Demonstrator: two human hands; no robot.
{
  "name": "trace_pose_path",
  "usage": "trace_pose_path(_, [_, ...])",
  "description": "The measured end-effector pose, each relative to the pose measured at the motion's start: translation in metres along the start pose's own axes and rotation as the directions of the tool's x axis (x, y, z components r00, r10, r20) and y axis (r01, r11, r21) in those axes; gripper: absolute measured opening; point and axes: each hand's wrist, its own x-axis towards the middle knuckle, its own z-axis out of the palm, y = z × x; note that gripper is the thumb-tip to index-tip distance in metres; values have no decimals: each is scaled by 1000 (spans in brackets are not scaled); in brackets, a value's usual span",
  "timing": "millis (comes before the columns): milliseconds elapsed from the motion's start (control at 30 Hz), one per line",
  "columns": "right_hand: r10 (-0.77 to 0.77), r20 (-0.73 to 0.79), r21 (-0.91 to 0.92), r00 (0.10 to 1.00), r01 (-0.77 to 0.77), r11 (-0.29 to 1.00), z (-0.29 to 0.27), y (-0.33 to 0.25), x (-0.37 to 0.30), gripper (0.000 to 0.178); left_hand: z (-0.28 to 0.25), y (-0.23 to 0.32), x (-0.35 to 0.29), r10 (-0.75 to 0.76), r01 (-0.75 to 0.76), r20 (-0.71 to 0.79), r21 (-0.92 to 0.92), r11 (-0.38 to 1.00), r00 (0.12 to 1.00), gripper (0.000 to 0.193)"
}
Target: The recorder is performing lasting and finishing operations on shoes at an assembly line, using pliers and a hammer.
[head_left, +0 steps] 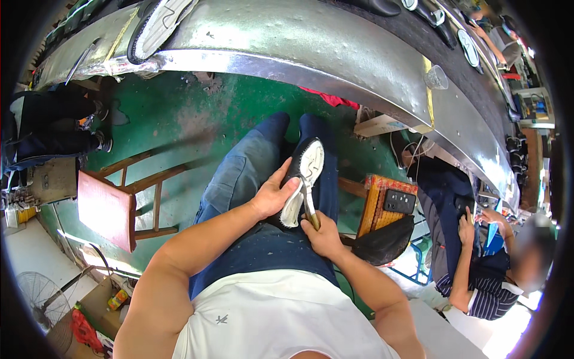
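And there it was, the shoe [311,163], sole side up over the person's lap, toe pointing away, black around the edge and white across the bottom! The left hand [275,195] had it, fingers gripping the side and the thumb pressed near the middle. In came the right hand [323,234] from the other flank, fingers closed on the handle of a slim tool [310,206], its metal end right up against the middle of the sole. Beneath all that lay the blue trousers [230,179], knees toward the bench [269,48].

Out left on the green floor [179,107] stood a stool [107,209], pale reddish seat, wooden legs; beyond it, another person's dark-clad legs [60,122]. Over to the right, a slatted seat [371,209] carried a black case [399,202], with a black bag [385,240] just beside it. Further right sat a co-worker [493,293] in a striped top, both hands raised near the lap. Up on the metal-topped bench, another shoe [158,30] lay sole up at the left, and a clear cup [437,78] sat toward the right. Down in the lower left corner, a fan [43,296]!
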Motion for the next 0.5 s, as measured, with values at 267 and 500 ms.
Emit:
trace_pose_path(267, [-349, -48, -424, 936, 297, 855, -78, -31, 27, 25, 12, 13, 2, 68, 2, -120, 503, 864, 990, 77])
trace_pose_path(500, [200, 338, 400, 920, -333, 854, -50, -2, 40, 24, 15, 18, 4, 398, -307, 40, 711, 633, 916, 66])
